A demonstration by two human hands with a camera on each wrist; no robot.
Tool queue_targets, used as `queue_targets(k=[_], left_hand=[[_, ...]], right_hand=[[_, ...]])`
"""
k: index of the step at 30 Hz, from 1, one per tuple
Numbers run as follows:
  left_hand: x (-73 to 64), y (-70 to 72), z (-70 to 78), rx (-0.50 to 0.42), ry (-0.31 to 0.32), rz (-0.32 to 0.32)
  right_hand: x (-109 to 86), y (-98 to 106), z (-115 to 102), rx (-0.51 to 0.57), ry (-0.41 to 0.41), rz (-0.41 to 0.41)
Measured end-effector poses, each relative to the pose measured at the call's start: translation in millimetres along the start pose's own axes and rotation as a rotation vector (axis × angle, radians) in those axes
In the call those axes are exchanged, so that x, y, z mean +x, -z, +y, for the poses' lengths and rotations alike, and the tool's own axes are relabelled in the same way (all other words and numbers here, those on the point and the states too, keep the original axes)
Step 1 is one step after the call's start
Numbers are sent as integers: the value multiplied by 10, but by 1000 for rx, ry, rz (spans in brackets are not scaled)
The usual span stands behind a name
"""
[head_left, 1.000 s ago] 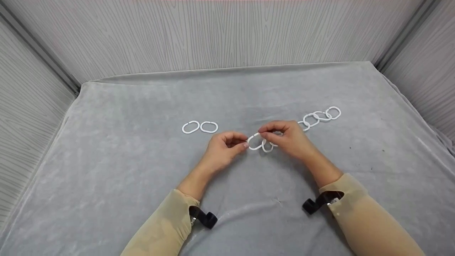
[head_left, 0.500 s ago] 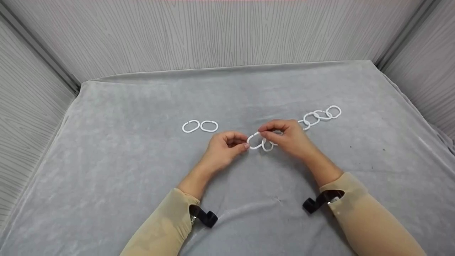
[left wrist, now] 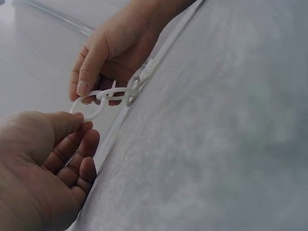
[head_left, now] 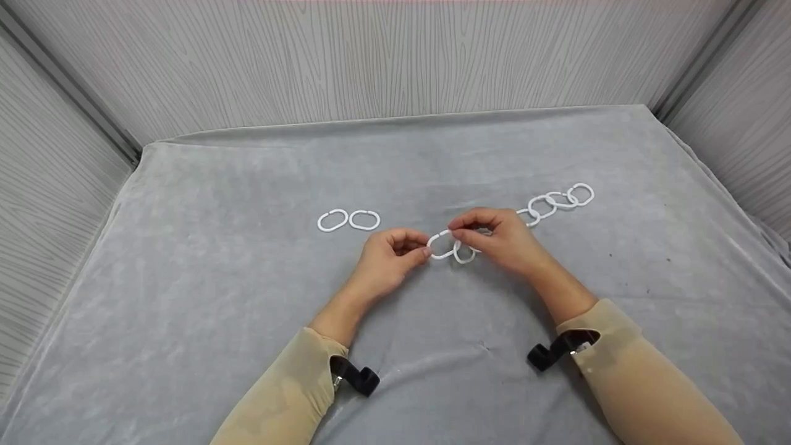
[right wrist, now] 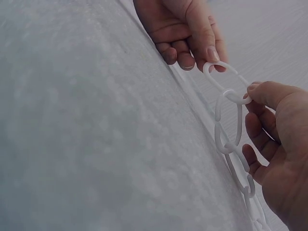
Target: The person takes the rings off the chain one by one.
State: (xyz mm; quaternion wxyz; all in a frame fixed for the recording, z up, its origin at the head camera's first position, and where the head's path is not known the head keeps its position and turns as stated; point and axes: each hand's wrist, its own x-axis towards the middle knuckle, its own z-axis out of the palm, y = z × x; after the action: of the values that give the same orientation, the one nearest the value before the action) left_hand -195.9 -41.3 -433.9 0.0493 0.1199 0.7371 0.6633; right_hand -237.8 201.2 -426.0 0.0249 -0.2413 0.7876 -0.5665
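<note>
Left grip (head_left: 386,261) and right grip (head_left: 499,240) both pinch end link (head_left: 441,257) — uneven tug could spread it, letting neighbouring link (right wrist: 239,121) slip off.

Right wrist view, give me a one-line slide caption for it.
Left hand and right hand pinch the end link of a white chain.

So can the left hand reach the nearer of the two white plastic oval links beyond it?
Probably yes: that nearer link lies just past the left hand with nothing between, though the hand pinches the white plastic chain's end link.
</note>
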Motion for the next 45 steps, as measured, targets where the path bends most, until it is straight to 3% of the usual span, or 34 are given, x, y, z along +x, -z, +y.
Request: queue_targets(k=[11, 18, 28, 45], left_hand=[[-13, 13, -30, -7, 1, 67], [-25, 34, -31, 1, 25, 115], [-14, 34, -43, 17, 21, 130], [-21, 28, -16, 12, 21, 132]], right_hand=[[-3, 44, 50, 11, -16, 5], [9, 49, 81, -41, -16, 5], [7, 71, 113, -184, 30, 37], [10, 90, 108, -301, 54, 9]])
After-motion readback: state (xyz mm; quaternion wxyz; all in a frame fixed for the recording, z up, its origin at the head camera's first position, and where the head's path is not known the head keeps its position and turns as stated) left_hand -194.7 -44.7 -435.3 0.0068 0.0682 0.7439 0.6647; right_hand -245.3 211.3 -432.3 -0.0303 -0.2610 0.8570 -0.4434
